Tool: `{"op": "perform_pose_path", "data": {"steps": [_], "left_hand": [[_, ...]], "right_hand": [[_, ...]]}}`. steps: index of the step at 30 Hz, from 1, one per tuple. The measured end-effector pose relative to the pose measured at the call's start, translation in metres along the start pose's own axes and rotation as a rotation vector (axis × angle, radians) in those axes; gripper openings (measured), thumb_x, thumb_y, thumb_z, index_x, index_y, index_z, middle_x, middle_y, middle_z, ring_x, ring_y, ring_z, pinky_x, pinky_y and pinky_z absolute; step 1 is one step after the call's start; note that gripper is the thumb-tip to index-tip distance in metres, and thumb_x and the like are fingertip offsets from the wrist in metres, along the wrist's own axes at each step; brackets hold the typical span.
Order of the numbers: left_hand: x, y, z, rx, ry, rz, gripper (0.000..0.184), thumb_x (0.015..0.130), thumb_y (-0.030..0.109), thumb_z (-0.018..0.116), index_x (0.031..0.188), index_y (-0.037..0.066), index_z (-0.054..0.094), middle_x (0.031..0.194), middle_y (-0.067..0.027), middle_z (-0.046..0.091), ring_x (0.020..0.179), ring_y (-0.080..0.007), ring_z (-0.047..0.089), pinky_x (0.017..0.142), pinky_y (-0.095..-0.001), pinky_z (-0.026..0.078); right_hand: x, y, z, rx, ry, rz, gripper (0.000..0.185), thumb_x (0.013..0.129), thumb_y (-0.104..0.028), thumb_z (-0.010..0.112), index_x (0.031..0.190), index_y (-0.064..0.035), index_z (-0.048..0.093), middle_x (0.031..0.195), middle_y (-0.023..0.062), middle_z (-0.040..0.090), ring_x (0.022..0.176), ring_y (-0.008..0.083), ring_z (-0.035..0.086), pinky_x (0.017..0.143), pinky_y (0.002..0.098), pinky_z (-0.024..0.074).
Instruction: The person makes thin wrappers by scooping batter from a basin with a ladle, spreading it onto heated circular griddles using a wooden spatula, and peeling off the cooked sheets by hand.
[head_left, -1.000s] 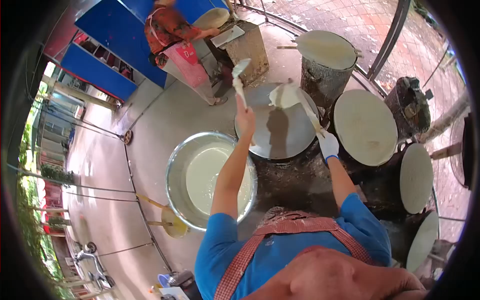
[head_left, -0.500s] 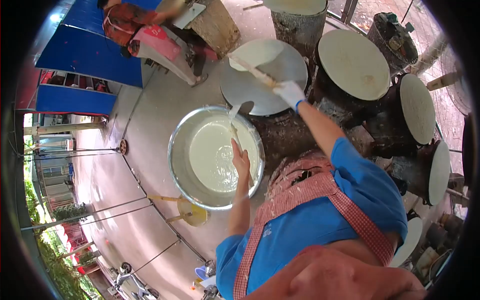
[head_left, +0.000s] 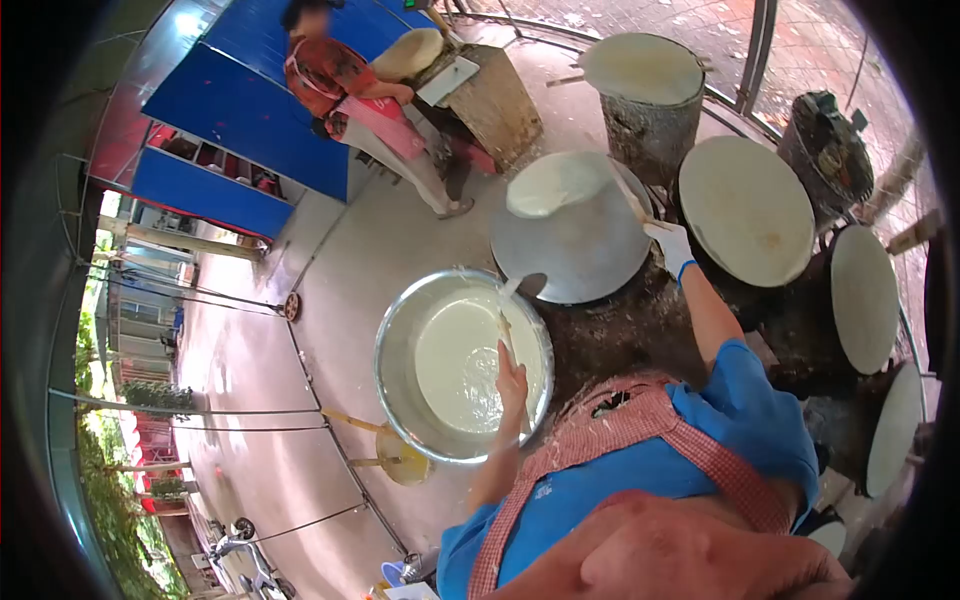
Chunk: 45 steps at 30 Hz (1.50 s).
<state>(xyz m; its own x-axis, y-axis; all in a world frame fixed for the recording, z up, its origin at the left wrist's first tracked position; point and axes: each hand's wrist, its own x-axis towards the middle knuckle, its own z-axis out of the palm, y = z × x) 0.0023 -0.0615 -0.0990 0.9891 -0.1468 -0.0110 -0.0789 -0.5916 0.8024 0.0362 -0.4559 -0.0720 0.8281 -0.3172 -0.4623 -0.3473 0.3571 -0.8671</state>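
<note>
My left hand (head_left: 512, 380) is closed round the handle of a batter-smeared ladle (head_left: 505, 325) above a wide metal basin (head_left: 383, 400). White liquid batter (head_left: 450, 365) fills the basin's lower part. The ladle's head is near the basin rim, beside the griddle, and its shape is hard to make out. My right hand (head_left: 668, 243), in a white glove, grips a wooden spreader (head_left: 630, 193) over a round grey griddle (head_left: 575, 265). A patch of pale batter (head_left: 555, 185) covers the griddle's far side.
Several more round griddles curve to the right, including one with a pale sheet (head_left: 745, 210) and a drum-like stove (head_left: 650, 130). Another person (head_left: 370, 100) stands at a wooden block (head_left: 495, 105). A yellow bucket (head_left: 405, 462) sits left of the basin.
My right hand has moved the spreader rightward over the griddle, and the batter patch looks wider. The view has shifted. At the block, the other person is more upright and a round pale sheet shows.
</note>
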Motion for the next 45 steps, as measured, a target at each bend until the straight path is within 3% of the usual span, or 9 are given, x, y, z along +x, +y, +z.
{"op": "perform_pose_path", "data": {"steps": [9, 12, 14, 17, 21, 29, 36, 41, 45], "left_hand": [[-0.033, -0.027, 0.007, -0.169, 0.022, -0.227, 0.065, 0.076, 0.0, 0.047, 0.136, 0.004, 0.023, 0.13, -0.0233, 0.039, 0.113, -0.0314, 0.046, 0.089, -0.0317, 0.038], [-0.056, -0.001, 0.003, -0.117, 0.08, -0.39, 0.066, 0.076, 0.0, 0.046, 0.137, 0.006, 0.022, 0.107, -0.0202, 0.055, 0.086, -0.0281, 0.059, 0.07, -0.034, 0.048], [-0.065, 0.029, -0.003, -0.362, 0.015, -0.702, 0.07, 0.076, 0.0, 0.046, 0.139, 0.011, 0.017, 0.069, -0.0086, 0.054, 0.049, -0.017, 0.051, 0.04, -0.0296, 0.041], [-0.08, 0.039, 0.0, -0.563, 0.082, -0.687, 0.072, 0.077, 0.0, 0.046, 0.139, 0.016, 0.012, 0.051, 0.0, 0.036, 0.035, -0.0093, 0.034, 0.028, -0.0237, 0.025], [-0.105, 0.041, -0.009, -0.587, 0.065, -0.741, 0.07, 0.079, 0.0, 0.045, 0.138, 0.016, 0.012, 0.052, -0.001, 0.037, 0.037, -0.0108, 0.036, 0.03, -0.0252, 0.029], [-0.121, 0.033, 0.007, -0.807, 0.213, -0.917, 0.069, 0.078, -0.002, 0.044, 0.136, 0.019, 0.014, 0.055, 0.0, 0.034, 0.039, -0.0097, 0.033, 0.033, -0.0234, 0.027], [-0.152, 0.012, 0.014, -0.858, 0.296, -0.905, 0.066, 0.078, -0.004, 0.045, 0.134, 0.018, 0.018, 0.057, -0.0002, 0.035, 0.041, -0.0089, 0.032, 0.035, -0.0226, 0.025], [-0.148, 0.021, 0.018, -0.91, 0.371, -0.991, 0.065, 0.078, -0.004, 0.045, 0.133, 0.017, 0.019, 0.058, -0.0002, 0.035, 0.042, -0.0084, 0.033, 0.035, -0.0225, 0.025], [-0.156, 0.027, 0.018, -0.864, 0.32, -0.967, 0.063, 0.079, -0.004, 0.044, 0.132, 0.016, 0.019, 0.059, 0.0002, 0.035, 0.043, -0.0083, 0.032, 0.036, -0.0224, 0.025]], "right_hand": [[0.032, -0.012, -0.023, -0.064, -0.156, 0.106, 0.031, 0.072, -0.015, 0.064, 0.101, -0.0052, 0.063, 0.049, -0.0002, 0.045, 0.036, 0.0091, 0.035, 0.032, 0.0247, 0.0216], [0.052, -0.025, -0.022, -0.065, -0.06, 0.037, 0.026, 0.073, -0.018, 0.065, 0.094, -0.0037, 0.064, 0.048, -0.0001, 0.043, 0.032, 0.01, 0.034, 0.03, 0.025, 0.0236], [0.037, -0.024, 0.001, -0.09, -0.207, 0.113, 0.025, 0.073, -0.018, 0.065, 0.093, -0.0038, 0.064, 0.048, -0.0002, 0.043, 0.032, 0.0098, 0.034, 0.03, 0.0249, 0.0232], [0.034, -0.019, -0.007, -0.18, -0.362, 0.217, 0.022, 0.073, -0.02, 0.065, 0.089, -0.0044, 0.064, 0.047, -0.0005, 0.041, 0.032, 0.0094, 0.033, 0.03, 0.0246, 0.023], [0.091, -0.041, -0.036, -0.245, -0.157, 0.237, 0.022, 0.074, -0.022, 0.063, 0.089, -0.0059, 0.065, 0.049, -0.002, 0.042, 0.034, 0.0081, 0.034, 0.031, 0.0235, 0.0221], [0.09, -0.028, -0.034, -0.4, -0.589, 0.205, 0.025, 0.07, -0.02, 0.065, 0.086, -0.0005, 0.065, 0.05, 0.0037, 0.049, 0.036, 0.0111, 0.04, 0.032, 0.0286, 0.0285], [0.158, -0.032, -0.005, -0.314, -0.32, -0.118, 0.025, 0.068, -0.019, 0.066, 0.084, -0.0011, 0.065, 0.047, 0.0032, 0.047, 0.034, 0.0134, 0.04, 0.03, 0.0278, 0.0267], [0.094, -0.062, -0.024, -0.565, -0.73, 0.333, 0.02, 0.07, -0.016, 0.062, 0.086, -0.0033, 0.065, 0.046, 0.0014, 0.045, 0.033, 0.0112, 0.037, 0.031, 0.0264, 0.0256], [0.139, -0.053, -0.037, -0.616, -0.648, 0.163, 0.019, 0.069, -0.014, 0.062, 0.084, -0.0025, 0.065, 0.048, 0.0024, 0.046, 0.034, 0.0109, 0.038, 0.032, 0.0265, 0.0273]]}}
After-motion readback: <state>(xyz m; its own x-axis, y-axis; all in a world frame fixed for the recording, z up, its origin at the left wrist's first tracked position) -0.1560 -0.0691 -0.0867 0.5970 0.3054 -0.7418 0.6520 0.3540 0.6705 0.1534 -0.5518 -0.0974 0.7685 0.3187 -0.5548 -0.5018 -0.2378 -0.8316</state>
